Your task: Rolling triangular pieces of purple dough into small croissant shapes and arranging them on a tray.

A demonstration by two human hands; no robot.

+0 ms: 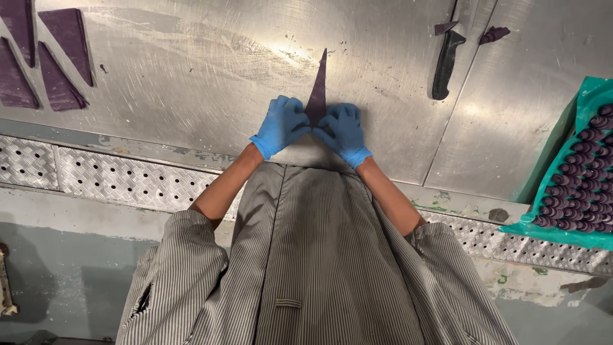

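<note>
The striped jacket [319, 255] is nearest. Beyond it, the left hand [281, 124] and right hand [345, 130], both in blue gloves, press curled fingers on the wide end of a purple dough triangle [318, 89] on the steel table [191, 64]. It looks barely rolled yet; rolled pieces [578, 185] fill a green tray [590, 96], and flat triangles [57, 57] wait at the left.

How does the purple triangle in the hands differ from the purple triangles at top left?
The triangle in the hands is single, narrow, pointing away, and pinched at its wide end by both gloved hands; the top-left triangles are several, broader and untouched. All are flat dark purple pieces on the steel table.
</note>
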